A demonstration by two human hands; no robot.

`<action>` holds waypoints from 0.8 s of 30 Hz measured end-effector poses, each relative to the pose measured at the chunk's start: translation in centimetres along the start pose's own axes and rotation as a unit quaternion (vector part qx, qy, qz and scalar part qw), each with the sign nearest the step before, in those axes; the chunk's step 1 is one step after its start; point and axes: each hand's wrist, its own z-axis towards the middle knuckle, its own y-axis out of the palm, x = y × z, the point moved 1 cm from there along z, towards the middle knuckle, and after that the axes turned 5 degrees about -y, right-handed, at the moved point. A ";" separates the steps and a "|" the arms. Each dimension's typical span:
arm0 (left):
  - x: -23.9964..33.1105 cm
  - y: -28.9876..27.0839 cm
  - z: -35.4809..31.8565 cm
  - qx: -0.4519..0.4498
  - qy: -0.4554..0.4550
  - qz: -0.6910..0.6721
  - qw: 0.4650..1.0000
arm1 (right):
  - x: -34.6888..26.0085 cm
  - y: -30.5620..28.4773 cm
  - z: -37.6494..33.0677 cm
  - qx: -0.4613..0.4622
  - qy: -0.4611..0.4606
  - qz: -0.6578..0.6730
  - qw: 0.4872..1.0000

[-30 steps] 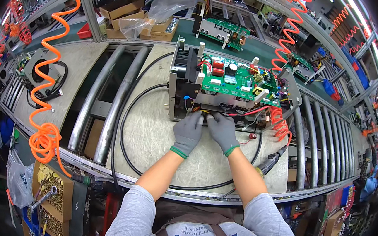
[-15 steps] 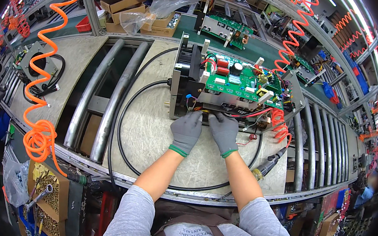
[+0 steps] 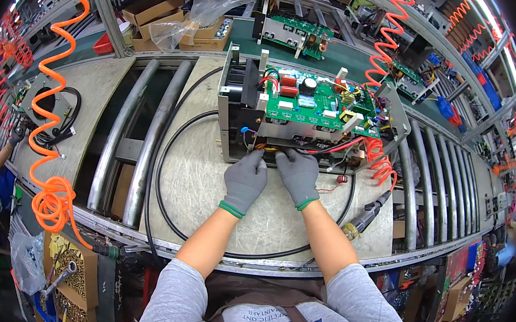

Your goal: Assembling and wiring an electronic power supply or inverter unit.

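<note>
An open machine chassis [image 3: 231,121] stands on a metal-topped bench, with a green circuit board [image 3: 322,105] mounted above a metal plate. Along its near lower edge runs a bundle of yellow, red and black wires [image 3: 267,147]. My left hand [image 3: 246,181], in a grey glove with a green cuff, has its fingers pinched together at the left part of this bundle. Beside it my right hand [image 3: 296,176], gloved the same way, closes its fingers on the bundle a little to the right. The fingertips are partly hidden within the chassis edge.
A black cable [image 3: 167,199] loops over the bench around my forearms. At right lies an air screwdriver [image 3: 364,219] on a coiled orange hose [image 3: 381,160]. Rollers [image 3: 159,145] flank the bench top. Another orange hose [image 3: 55,73] hangs at left. A co-worker's hand [image 3: 17,133] shows far left.
The view has shifted slightly, so the chassis appears further left. My hands stay at its lower edge, and more of the yellow and red wires shows between them.
</note>
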 end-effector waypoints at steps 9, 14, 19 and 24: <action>0.2 -0.5 -0.1 -0.021 0.075 0.192 0.978 | -0.8 -1.3 -1.5 -0.072 -0.042 0.012 0.996; 1.4 -0.9 0.0 -0.095 0.054 0.260 0.960 | -1.9 -2.8 -0.9 -0.158 -0.064 -0.048 0.984; 1.3 -0.7 0.0 -0.112 0.066 0.260 0.957 | -1.6 -3.0 0.1 -0.154 -0.113 -0.087 0.978; 1.4 -0.9 0.3 -0.152 0.048 0.253 0.954 | -2.1 -3.9 1.3 -0.228 -0.141 -0.124 0.955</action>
